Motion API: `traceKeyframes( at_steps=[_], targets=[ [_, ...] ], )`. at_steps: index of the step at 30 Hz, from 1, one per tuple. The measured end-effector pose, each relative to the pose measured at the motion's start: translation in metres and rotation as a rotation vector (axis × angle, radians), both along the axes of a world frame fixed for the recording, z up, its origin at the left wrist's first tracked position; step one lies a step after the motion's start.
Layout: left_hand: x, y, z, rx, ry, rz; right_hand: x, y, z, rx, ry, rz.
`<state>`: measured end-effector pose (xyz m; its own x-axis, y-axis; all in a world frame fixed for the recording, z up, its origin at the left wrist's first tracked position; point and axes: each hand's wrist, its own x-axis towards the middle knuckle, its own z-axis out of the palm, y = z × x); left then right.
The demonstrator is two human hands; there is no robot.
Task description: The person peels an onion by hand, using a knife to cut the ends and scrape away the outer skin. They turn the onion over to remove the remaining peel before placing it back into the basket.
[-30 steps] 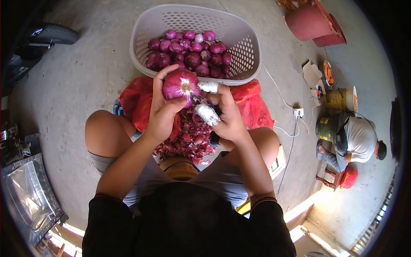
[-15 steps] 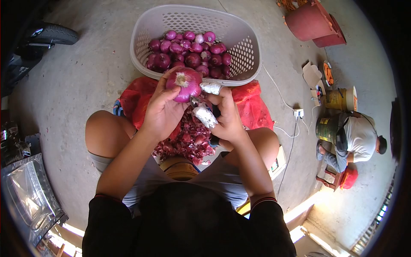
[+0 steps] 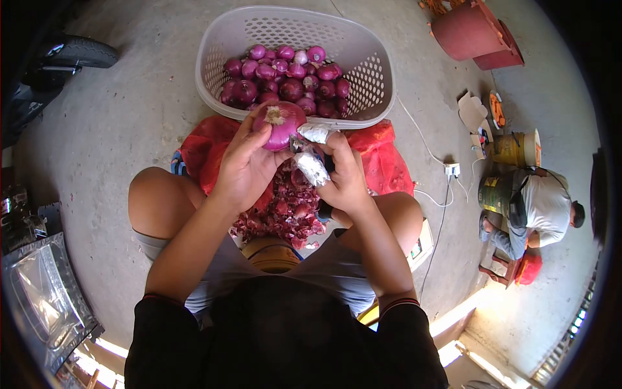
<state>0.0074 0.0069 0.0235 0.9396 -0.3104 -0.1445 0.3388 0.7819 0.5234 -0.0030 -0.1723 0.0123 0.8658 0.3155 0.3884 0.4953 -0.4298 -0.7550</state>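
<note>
A red onion [image 3: 285,124] is gripped in my left hand [image 3: 245,163], its pale root end turned up and left. My right hand [image 3: 342,170] is closed at the onion's lower right side, with silvery-white wrapping [image 3: 312,170] around the thumb and another wrapped finger. Between these wrapped digits sits a small knife [image 3: 299,145], mostly hidden, with its dark metal part against the onion. Beneath both hands lies a heap of red onion skins [image 3: 285,211] on a red mesh sack [image 3: 379,162].
Just beyond my hands stands a grey plastic basket [image 3: 214,39] with many red onions [image 3: 291,89]. Cables and a white power socket [image 3: 451,170] lie to the right. Farther right, a person [image 3: 544,204] sits bent over near buckets [image 3: 512,150]. A tyre [image 3: 87,52] shows at upper left.
My right hand has shifted slightly, with its wrapped thumb and the knife now higher and closer to the onion. My left hand keeps its hold, almost still.
</note>
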Motion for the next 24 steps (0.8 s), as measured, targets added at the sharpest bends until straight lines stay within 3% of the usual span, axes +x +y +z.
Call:
traceKeyframes(
  at_steps=[4,5,9,15,18,21,24],
  targets=[
    [-0.001,0.003,-0.003,-0.108,0.027,-0.079,0.007,0.003,0.008,0.106,-0.083,-0.05],
    [-0.003,0.003,-0.003,-0.123,0.032,-0.096,0.004,0.001,0.008,0.143,0.044,-0.065],
    [-0.002,0.003,-0.003,-0.146,0.056,-0.123,0.005,0.0,-0.001,0.293,0.034,-0.07],
    [-0.001,0.002,0.005,-0.026,-0.001,-0.061,0.0,-0.002,0.007,0.182,0.098,0.041],
    [0.0,0.004,0.004,0.08,-0.043,-0.089,0.006,0.001,0.006,0.213,0.005,0.098],
    [0.0,0.007,0.003,0.076,-0.065,-0.139,0.005,-0.007,0.005,0.163,0.071,0.107],
    [-0.001,0.006,0.003,0.013,-0.024,-0.182,0.008,-0.004,0.004,0.369,0.117,0.051]
  ],
)
